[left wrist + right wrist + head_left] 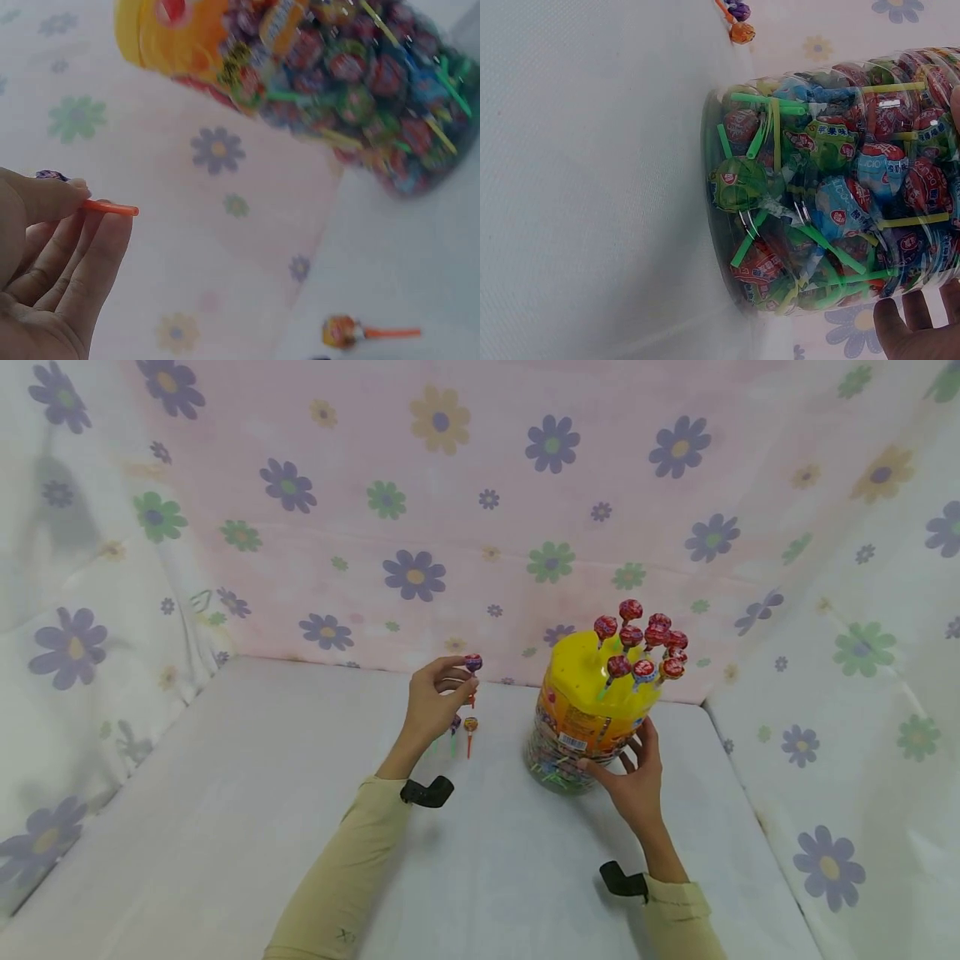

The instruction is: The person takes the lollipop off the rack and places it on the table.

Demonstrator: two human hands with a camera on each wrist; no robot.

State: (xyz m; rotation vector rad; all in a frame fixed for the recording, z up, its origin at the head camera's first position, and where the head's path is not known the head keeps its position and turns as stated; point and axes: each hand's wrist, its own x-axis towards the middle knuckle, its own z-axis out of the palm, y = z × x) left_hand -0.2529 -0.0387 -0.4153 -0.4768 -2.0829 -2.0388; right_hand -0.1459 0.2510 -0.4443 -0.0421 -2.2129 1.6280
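Note:
My left hand (433,703) pinches a purple-wrapped lollipop (472,662) by its orange stick (112,207), candy end up, left of a big clear plastic jar (832,187). My right hand (636,781) grips this jar low on its right side, thumb at the front and fingers round the side. Wrapped lollipops with green and yellow sticks fill the jar. Several red-wrapped lollipops (631,636) and a blue-and-red one stand stick-down in its yellow lid (572,672), bunched toward the back and right.
An orange-yellow lollipop (470,725) with an orange stick lies on the white tabletop (300,827) just below my left hand. Beside it is a purple lollipop (455,724), partly behind the hand. Flower-printed cloth (450,527) walls in the back and sides.

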